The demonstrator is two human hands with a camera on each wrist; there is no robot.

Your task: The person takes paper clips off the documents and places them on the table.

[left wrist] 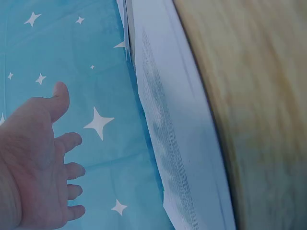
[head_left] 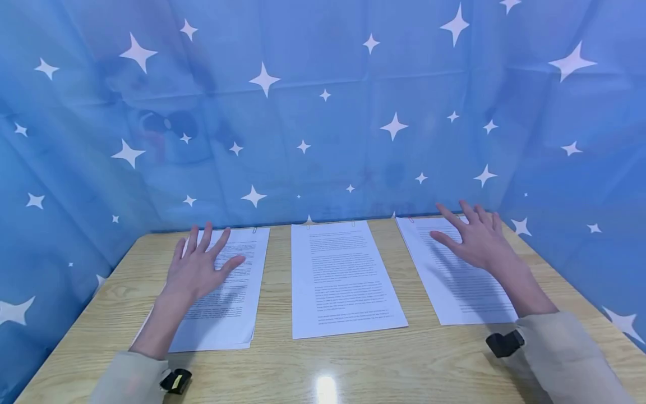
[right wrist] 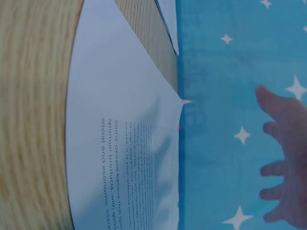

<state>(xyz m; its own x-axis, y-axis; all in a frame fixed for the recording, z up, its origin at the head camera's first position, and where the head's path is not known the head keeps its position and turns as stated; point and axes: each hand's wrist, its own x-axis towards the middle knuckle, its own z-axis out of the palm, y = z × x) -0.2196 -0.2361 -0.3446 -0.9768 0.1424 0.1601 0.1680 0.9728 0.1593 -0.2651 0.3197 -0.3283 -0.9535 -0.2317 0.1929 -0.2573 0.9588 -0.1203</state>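
Fingers [head_left: 205,238] splayed, both hands [head_left: 193,275] [head_left: 481,246] hovering, papers [head_left: 224,300] beneath

Three white printed documents lay flat on the tabletop [head_left: 275,370], their upper margins along its far edge. The left document [head_left: 222,331], toward the far left corner, comprised several sheets, slightly misaligned at its near right corner, with a paper clip [head_left: 254,230] on top. The middle document [head_left: 348,280] bore dense text and two clips [head_left: 353,223]. The right document [head_left: 454,280], toward the far right corner, carried a pinkish clip [head_left: 411,220] at its upper left.
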